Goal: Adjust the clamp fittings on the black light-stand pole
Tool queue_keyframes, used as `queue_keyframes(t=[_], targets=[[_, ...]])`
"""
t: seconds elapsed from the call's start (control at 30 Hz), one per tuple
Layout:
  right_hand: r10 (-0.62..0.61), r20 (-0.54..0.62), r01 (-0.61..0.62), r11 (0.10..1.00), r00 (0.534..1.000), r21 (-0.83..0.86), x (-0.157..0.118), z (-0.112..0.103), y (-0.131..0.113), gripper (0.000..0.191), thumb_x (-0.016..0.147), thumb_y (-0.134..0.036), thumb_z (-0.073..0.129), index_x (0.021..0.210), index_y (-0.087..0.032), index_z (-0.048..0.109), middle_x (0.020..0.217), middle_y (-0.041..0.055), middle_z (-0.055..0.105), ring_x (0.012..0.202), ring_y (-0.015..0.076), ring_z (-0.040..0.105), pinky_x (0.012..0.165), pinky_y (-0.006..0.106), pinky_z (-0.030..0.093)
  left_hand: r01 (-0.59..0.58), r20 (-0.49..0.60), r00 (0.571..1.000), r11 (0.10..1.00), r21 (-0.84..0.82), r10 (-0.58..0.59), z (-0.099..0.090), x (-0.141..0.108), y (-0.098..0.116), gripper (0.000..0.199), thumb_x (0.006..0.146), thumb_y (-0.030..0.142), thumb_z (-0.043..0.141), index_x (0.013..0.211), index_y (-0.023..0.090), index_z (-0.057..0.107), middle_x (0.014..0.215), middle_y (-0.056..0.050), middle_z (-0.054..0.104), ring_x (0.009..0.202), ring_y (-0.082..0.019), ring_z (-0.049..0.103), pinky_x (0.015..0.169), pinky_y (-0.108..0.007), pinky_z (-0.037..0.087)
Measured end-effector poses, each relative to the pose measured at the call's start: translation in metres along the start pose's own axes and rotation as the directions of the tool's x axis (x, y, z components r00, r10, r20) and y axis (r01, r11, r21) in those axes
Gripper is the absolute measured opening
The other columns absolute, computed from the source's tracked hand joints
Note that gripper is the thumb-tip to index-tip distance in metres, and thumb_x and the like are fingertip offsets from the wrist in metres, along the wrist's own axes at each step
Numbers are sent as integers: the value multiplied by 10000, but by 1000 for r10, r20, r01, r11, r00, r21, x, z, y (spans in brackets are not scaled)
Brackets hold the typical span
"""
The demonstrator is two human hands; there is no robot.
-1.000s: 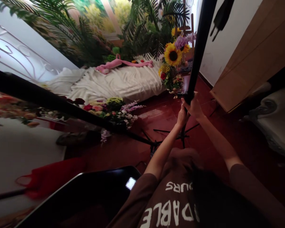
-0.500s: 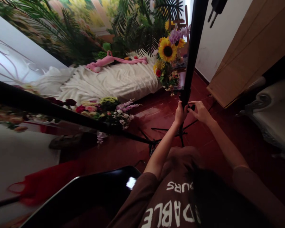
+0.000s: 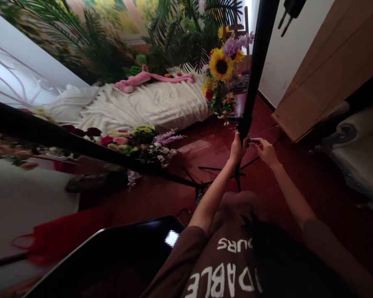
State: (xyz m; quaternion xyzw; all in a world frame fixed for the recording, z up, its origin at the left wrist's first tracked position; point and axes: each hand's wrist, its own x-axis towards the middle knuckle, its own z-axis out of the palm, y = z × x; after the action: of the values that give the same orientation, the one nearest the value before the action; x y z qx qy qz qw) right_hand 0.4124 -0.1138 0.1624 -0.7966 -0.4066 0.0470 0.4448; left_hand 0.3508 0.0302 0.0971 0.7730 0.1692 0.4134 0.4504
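Note:
A black stand pole (image 3: 257, 66) rises in front of me at a slight tilt, its dark legs (image 3: 238, 182) spread on the red floor. My left hand (image 3: 238, 148) is wrapped round the pole below its joint. Just to the right, my right hand (image 3: 265, 150) pinches a small black knob (image 3: 250, 141) that sticks out from the pole's side. The fingertips of both hands are close together there.
A second black pole (image 3: 112, 159) slants across the left. Beyond lies a bed with a white cover (image 3: 149, 101), flanked by sunflowers (image 3: 221, 64) and other flowers (image 3: 143, 147). A brown board (image 3: 323, 62) leans at right; a black glossy panel (image 3: 118, 256) is at lower left.
My right hand's fingers have drawn together on the knob and moved slightly to the right. The pole's upper part appears a little farther right. My left hand keeps its hold.

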Motion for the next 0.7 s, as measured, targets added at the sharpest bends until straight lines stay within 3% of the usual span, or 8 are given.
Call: queue_keyframes(t=[0.1,0.2,0.33,0.43,0.53,0.7], targets=[[80,16,-81,995,997,59,3,-2,0,560,853,-719,547,1015,-217,735,973,82,767,895,233,719,821,343,551,5,10,1000,1000,6,-5,0,0,-1,353,964,471,491,1186,198,461,839,-47,659,705,-137,628,625,-236,441],[151,75,-158,983,986,95,5,-1,-1,594,845,-747,521,775,-200,742,765,53,755,720,200,703,706,291,515,13,24,1000,1000,11,-13,-1,-1,-1,363,959,472,500,1193,196,466,873,-59,665,729,-144,637,648,-248,455],[217,81,-227,964,973,141,7,1,0,643,837,-760,506,547,-199,625,554,24,650,557,150,603,600,254,446,20,22,1000,1000,15,-21,-1,0,-1,343,953,447,520,1175,189,482,872,-70,667,711,-154,638,633,-258,457],[272,56,-278,939,961,201,8,0,4,575,750,-769,610,627,-208,595,568,2,627,530,133,559,555,235,416,30,24,999,1000,-11,-29,-2,0,1,329,954,437,525,1178,200,484,849,-55,665,690,-148,633,626,-255,460],[258,105,-277,919,961,281,10,1,7,566,737,-781,610,770,-216,614,628,-7,642,539,125,551,537,222,402,35,25,999,999,-37,-35,-3,-1,3,324,954,431,527,1185,207,485,811,-39,659,680,-144,632,629,-253,462],[203,79,-217,932,976,291,15,6,2,622,771,-812,525,649,-206,591,552,-22,559,519,104,499,516,217,363,64,27,998,997,-36,-63,-3,-1,4,341,949,450,535,1172,197,489,795,-33,658,674,-134,630,620,-241,452]])
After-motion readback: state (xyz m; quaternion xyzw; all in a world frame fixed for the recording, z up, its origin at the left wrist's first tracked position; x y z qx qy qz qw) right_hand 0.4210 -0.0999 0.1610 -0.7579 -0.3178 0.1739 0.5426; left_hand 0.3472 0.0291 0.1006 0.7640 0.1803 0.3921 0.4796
